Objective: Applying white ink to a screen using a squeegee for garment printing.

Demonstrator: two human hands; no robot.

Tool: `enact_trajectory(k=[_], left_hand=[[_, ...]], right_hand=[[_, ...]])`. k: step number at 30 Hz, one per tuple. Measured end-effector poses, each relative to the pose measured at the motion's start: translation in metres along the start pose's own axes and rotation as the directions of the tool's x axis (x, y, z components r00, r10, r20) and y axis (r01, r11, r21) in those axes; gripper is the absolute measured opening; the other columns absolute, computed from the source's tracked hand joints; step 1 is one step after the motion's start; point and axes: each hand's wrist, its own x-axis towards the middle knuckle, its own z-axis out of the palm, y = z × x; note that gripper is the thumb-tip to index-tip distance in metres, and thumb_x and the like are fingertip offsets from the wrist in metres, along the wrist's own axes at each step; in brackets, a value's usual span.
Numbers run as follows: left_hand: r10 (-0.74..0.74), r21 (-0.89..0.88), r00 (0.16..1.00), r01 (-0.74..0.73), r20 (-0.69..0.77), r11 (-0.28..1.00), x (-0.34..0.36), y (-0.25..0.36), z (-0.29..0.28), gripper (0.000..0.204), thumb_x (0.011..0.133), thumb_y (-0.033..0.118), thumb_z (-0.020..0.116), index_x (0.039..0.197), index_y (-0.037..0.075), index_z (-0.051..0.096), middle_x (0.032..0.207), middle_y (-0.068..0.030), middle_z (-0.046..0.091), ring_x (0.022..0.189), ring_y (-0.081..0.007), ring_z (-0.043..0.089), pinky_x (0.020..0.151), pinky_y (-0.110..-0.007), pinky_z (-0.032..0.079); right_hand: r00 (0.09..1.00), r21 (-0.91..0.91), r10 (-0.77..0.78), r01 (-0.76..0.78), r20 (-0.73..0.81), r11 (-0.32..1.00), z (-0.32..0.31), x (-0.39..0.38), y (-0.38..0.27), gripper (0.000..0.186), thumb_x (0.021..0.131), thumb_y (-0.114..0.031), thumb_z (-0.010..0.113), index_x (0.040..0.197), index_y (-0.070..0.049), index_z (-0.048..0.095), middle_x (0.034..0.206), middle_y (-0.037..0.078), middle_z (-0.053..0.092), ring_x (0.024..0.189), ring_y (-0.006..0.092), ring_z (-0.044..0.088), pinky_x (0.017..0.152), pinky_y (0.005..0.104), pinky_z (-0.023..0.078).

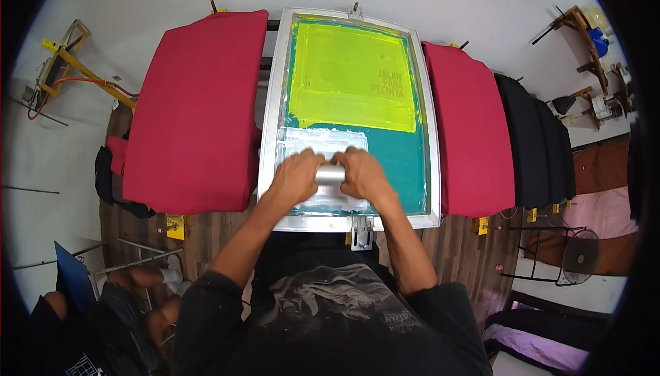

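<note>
My left hand [297, 175] and my right hand [359, 178] are both closed on the silver bar handle of a squeegee [330, 174], low on a screen-printing frame [431, 183] with an aluminum rim. Whitish smeared ink [295, 141] surrounds my hands on the teal mesh [402, 166]. The upper part of the mesh carries a large bright yellow-green patch [344, 53] with faint lettering. A metal clamp [362, 235] sits at the frame's near edge; whatever lies beneath the mesh is hidden.
Boards covered in red cloth flank the frame [185, 108] [467, 128], with black-covered boards [533, 142] farther right. A yellow stand with a red hose [79, 63] is at left. Another person's leg [127, 286] shows lower left, by a metal rack. A fan [579, 258] stands lower right.
</note>
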Motion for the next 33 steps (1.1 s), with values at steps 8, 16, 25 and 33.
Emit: enact_trajectory(k=[8, 16, 25, 33], left_hand=[[-0.018, -0.1, 0.993, 0.03, 0.117, 0.994, -0.062, 0.018, 0.009, 0.033, 0.071, -0.003, 0.063, 0.102, 0.008, 0.067, 0.098, -0.0157, 0.061, 0.095, -0.0375, 0.061, 0.084, -0.046, 0.049], [-0.048, -0.057, 0.997, 0.051, 0.054, 0.997, 0.007, 0.008, -0.021, 0.03, 0.074, -0.004, 0.062, 0.101, 0.007, 0.069, 0.097, -0.0171, 0.065, 0.093, -0.0382, 0.064, 0.083, -0.046, 0.052], [0.051, -0.044, 0.995, -0.055, -0.087, 0.997, -0.08, 0.02, 0.033, 0.051, 0.068, -0.012, 0.061, 0.116, 0.003, 0.062, 0.117, -0.0163, 0.058, 0.11, -0.0364, 0.057, 0.094, -0.045, 0.049], [0.031, 0.042, 0.999, -0.033, 0.043, 0.999, -0.023, 0.018, -0.015, 0.025, 0.072, 0.002, 0.064, 0.096, 0.009, 0.068, 0.092, -0.0173, 0.063, 0.089, -0.0385, 0.063, 0.079, -0.047, 0.052]], right_hand=[[0.986, 0.044, 0.069, -0.076, 0.151, 0.996, 0.002, -0.054, -0.032, 0.04, 0.059, -0.001, 0.071, 0.099, -0.004, 0.068, 0.09, 0.019, 0.064, 0.086, 0.0389, 0.062, 0.079, 0.0441, 0.053], [0.984, -0.082, 0.157, -0.151, 0.078, 0.985, -0.024, 0.008, -0.024, 0.036, 0.064, 0.002, 0.067, 0.098, -0.007, 0.067, 0.097, 0.015, 0.064, 0.092, 0.0386, 0.063, 0.076, 0.0462, 0.053], [0.998, -0.016, 0.055, -0.055, -0.008, 0.998, 0.024, -0.077, -0.041, 0.055, 0.06, 0.005, 0.071, 0.111, -0.007, 0.057, 0.111, 0.014, 0.052, 0.101, 0.0381, 0.052, 0.079, 0.0459, 0.054], [0.996, -0.046, 0.042, -0.039, 0.083, 0.998, -0.014, -0.027, -0.025, 0.037, 0.07, -0.007, 0.073, 0.105, -0.011, 0.067, 0.104, 0.016, 0.063, 0.094, 0.038, 0.064, 0.078, 0.0473, 0.056]])
